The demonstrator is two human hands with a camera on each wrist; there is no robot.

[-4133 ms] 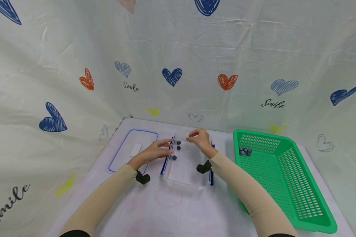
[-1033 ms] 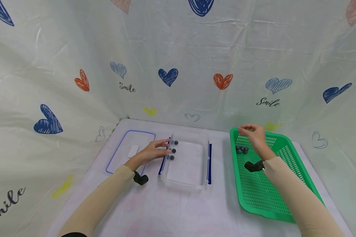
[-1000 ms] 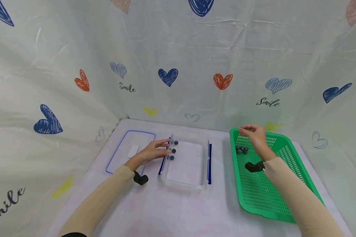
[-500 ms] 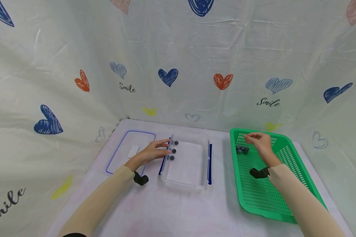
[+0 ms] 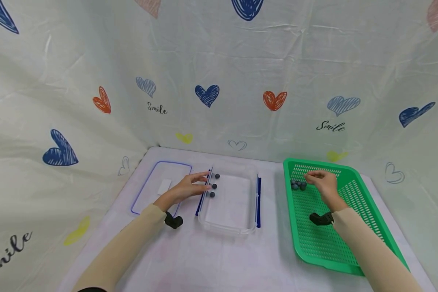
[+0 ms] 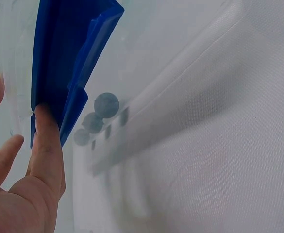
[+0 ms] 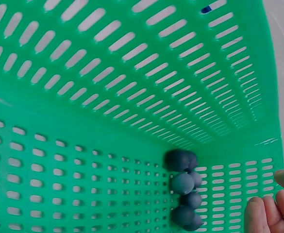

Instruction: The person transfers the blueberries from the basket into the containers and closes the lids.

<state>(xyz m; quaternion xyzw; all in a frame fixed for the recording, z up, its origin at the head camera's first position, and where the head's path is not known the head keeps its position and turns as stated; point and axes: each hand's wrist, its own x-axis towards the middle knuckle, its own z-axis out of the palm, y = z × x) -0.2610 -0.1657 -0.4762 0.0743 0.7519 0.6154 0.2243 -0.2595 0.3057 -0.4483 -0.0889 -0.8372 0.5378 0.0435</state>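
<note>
While the clear lid [image 5: 151,194] with its white label [image 5: 164,187] lies off to the left on the desk [image 5: 211,263], the left hand [image 5: 190,187] rests loose fingers against the blue side flap [image 6: 66,53] of the clear box [image 5: 235,202]; just inside that wall, three small dark balls [image 5: 214,186] sit in a row, so the filling looks barely begun. Across a strip of desk, the green basket [image 5: 325,241] has a cluster of balls [image 7: 183,183] in its far left corner, too overlapped to count surely, apparently left to move. The right hand [image 5: 323,185] hangs over the basket just right of them, fingers relaxed, nothing visible in the grasp. Box wall and basket wall stand between the two groups, and putting on the lid seems undone too
</note>
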